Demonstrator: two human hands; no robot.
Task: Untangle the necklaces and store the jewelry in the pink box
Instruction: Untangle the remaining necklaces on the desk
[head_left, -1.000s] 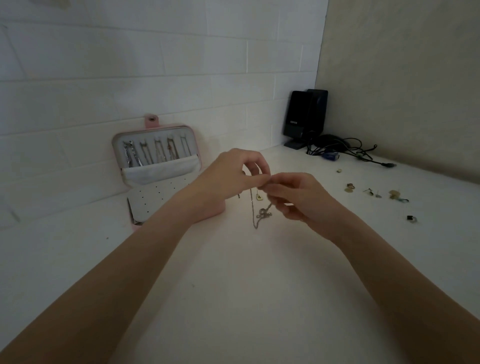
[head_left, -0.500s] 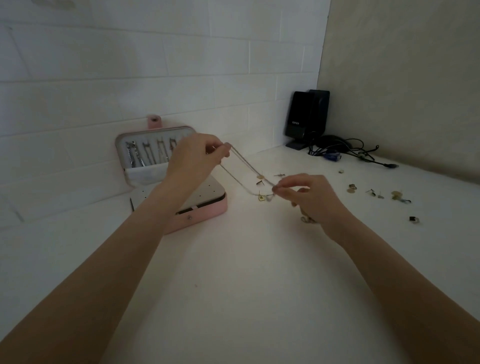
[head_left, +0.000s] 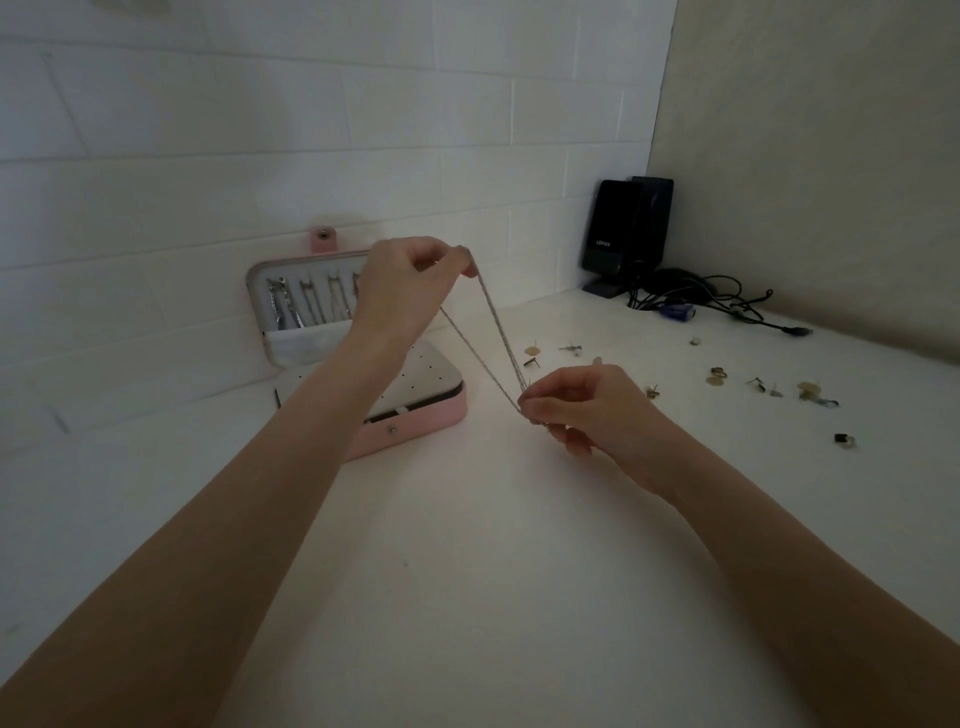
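Head view: a silver necklace chain (head_left: 497, 340) is stretched in the air as two strands between the person's hands, running from upper left down to lower right above the white surface (head_left: 467, 571). The left hand (head_left: 402, 283) is raised and pinches the upper end of the chain between thumb and fingertips, its grip curled tight round the strands. The right hand (head_left: 582, 408) sits lower, close over the surface, and its grip pinches the lower end where the two strands meet; whether more chain or a pendant is bunched under its fingers cannot be told.

Behind the left forearm lies the pink box (head_left: 410, 421), open, its lid (head_left: 306, 306) standing upright against the white tiled wall (head_left: 260, 156). Metal pieces hang in a row inside the lid above a white pocket, and the base shows a white panel dotted with small holes. A small snap sits on the box's pink front wall.

To the right of the hands, small jewelry pieces (head_left: 763, 387) lie scattered on the surface, well apart from the box; a few more lie just beyond the chain. In the far corner stands a black speaker (head_left: 626, 234) with a tangle of black cables (head_left: 717, 304) beside it.
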